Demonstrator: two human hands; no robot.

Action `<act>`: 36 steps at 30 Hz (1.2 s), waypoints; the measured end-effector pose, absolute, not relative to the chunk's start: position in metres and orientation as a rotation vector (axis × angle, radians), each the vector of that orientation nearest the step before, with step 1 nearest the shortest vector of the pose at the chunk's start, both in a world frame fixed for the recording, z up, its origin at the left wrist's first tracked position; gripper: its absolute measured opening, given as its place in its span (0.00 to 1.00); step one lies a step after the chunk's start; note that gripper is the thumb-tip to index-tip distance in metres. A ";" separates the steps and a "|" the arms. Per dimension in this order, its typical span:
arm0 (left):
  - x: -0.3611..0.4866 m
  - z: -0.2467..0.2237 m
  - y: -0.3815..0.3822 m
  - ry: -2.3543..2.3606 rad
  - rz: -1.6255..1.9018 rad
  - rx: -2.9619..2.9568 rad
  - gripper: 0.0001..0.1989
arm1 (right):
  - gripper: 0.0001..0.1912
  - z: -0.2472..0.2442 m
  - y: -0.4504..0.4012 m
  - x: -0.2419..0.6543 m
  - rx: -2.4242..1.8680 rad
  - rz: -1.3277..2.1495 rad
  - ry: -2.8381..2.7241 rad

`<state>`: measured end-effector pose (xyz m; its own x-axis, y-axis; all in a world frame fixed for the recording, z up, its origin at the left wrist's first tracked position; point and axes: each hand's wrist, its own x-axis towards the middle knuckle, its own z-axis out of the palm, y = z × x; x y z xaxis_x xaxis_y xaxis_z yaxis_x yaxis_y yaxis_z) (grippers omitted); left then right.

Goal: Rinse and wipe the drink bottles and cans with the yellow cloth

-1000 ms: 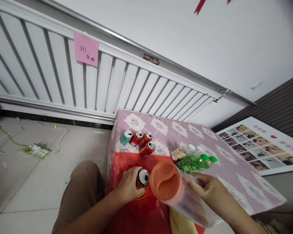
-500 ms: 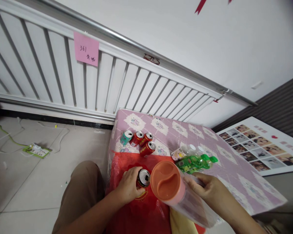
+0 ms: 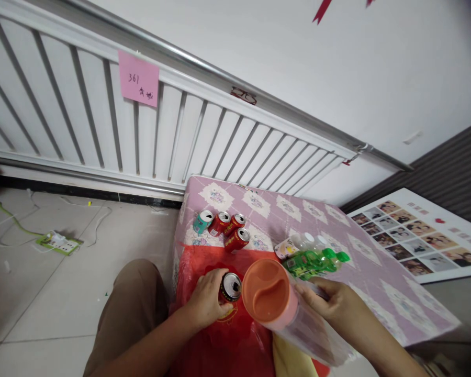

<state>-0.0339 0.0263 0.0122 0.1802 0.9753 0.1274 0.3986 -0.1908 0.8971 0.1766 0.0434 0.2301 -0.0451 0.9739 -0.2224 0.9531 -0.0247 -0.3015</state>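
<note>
My left hand (image 3: 208,298) is wrapped around an opened drink can (image 3: 231,287) with a dark rim, standing on a red plastic sheet (image 3: 204,256). In my right hand (image 3: 329,301) is the handle of a clear plastic pitcher (image 3: 310,332) with an orange lid (image 3: 266,291). The pitcher is tilted toward the can, its spout right at the can's top. I cannot make out any stream of liquid. Beyond my left hand stand several red cans (image 3: 237,240) and one teal can (image 3: 203,222), their tops opened.
Several green bottles (image 3: 314,263) and a pale printed cup (image 3: 286,248) are grouped behind the pitcher on the purple floral tablecloth (image 3: 259,199). A yellow cloth (image 3: 292,358) lies under the pitcher. A white radiator (image 3: 204,131) runs behind the table; a power strip (image 3: 58,242) is on the floor.
</note>
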 end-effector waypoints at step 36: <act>-0.033 0.013 0.026 1.314 0.992 1.698 0.39 | 0.23 0.214 0.045 0.185 -2.005 0.617 -2.107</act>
<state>-0.0334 0.0259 0.0126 0.1695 0.9774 0.1264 0.3897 -0.1842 0.9023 0.1849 0.0446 0.2141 -0.0828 0.9838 -0.1591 0.9142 0.0114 -0.4051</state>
